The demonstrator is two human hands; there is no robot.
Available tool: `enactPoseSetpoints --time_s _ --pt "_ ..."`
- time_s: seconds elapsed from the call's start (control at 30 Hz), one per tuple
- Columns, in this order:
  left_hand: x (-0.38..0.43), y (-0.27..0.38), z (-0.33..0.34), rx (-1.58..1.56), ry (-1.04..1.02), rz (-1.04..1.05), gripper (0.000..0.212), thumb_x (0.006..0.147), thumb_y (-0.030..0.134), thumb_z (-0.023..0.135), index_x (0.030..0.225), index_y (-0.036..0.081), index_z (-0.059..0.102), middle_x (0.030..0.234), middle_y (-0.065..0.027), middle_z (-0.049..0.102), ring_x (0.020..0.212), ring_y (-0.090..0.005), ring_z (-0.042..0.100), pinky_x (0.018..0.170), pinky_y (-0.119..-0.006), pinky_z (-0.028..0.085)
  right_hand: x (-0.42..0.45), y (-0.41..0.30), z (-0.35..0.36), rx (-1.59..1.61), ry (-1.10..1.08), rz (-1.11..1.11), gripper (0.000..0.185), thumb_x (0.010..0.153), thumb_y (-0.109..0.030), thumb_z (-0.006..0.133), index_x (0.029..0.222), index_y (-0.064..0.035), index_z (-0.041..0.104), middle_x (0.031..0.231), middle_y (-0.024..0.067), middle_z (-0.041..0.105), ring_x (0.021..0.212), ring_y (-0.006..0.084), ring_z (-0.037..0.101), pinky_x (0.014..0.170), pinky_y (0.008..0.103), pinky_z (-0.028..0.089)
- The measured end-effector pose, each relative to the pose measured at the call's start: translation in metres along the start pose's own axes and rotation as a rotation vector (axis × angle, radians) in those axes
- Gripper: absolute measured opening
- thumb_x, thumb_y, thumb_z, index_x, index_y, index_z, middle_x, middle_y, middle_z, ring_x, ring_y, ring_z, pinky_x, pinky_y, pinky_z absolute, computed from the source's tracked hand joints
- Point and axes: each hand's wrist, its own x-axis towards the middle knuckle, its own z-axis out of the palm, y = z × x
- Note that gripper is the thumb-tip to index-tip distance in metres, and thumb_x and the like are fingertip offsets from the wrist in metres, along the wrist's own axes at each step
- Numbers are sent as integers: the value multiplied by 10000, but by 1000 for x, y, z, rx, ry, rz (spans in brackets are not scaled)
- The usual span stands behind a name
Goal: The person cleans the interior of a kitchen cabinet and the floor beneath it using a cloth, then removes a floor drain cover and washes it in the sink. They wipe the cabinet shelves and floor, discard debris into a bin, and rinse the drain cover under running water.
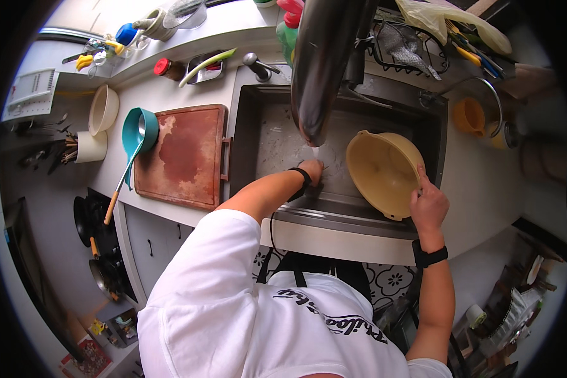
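A pale yellow plastic basin (382,165) is tipped on its side in the right part of the stainless steel sink (276,141), its hollow facing left. My right hand (429,201) grips its right rim, the index finger stretched along the outside. Low in the sink, my left hand (312,171) is under the thin stream from the large metal faucet (314,90). Its fingers are bent downward and partly hidden, so whether they hold anything is unclear. Black bands circle both wrists.
Left of the sink lies a worn wooden cutting board (189,156). A teal saucepan (139,130) with a ladle overlaps its corner. Behind are a metal tray (205,68) with a green stalk and a red-lidded jar (170,70). A wire rack (406,47) stands behind right, an orange mug (469,117) farther right.
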Motion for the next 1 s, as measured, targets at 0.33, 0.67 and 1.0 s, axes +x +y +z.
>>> enactPoseSetpoints --time_s 0.33,0.67,1.0 --pt "-44 -105 -20 21 317 -111 295 668 97 717 947 20 658 1057 -191 650 1051 -363 606 867 -452 506 4 8 0 80 -14 93 562 711 -13 594 1241 -198 634 677 137 620 588 312 604 562 396 494" --pt "-14 -132 29 -151 553 -320 1162 473 397 930 1320 -99 306 1078 -229 632 1147 -387 534 955 -426 459 -1 -18 12 -8 131 -229 607 660 12 624 1245 -149 629 599 90 545 541 269 557 519 385 472" --pt "-12 -134 30 -21 785 -254 133 864 47 498 947 44 601 890 -179 677 869 -351 652 774 -438 529 6 -19 10 132 95 -151 616 669 22 607 1261 -150 618 673 89 602 598 257 595 568 357 497"
